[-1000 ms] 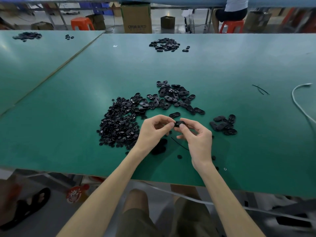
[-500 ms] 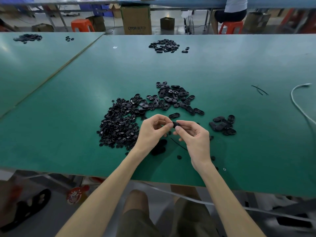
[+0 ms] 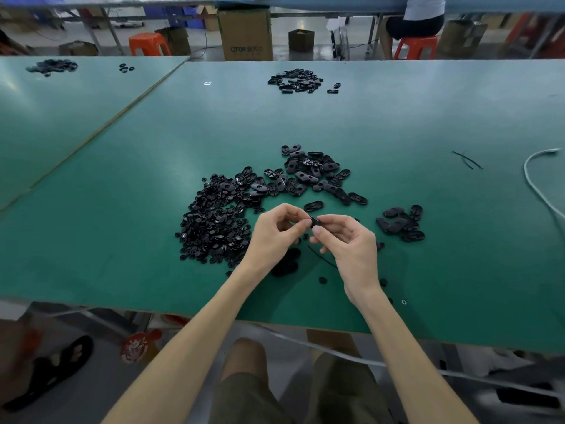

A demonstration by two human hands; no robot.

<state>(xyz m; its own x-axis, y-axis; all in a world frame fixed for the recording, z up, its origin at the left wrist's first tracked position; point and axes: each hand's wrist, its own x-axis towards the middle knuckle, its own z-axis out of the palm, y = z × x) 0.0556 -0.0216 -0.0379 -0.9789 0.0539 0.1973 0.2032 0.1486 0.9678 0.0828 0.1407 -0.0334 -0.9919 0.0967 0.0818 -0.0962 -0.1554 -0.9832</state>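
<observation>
Black parts [image 3: 214, 223] (glossy), green table [image 3: 397, 117]

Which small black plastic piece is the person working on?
On the wide green table, look just right of the big heap of black plastic parts. There the left hand and right hand pinch one small black piece between their fingertips. Alone among its neighbours, it is held off the tabletop.

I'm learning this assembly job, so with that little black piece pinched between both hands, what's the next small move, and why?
Probably squeeze the small black piece a little harder to seat it. The left hand and right hand both pinch it from opposite sides, held above the green table. Whether it is already snapped together is too small to tell.
</observation>
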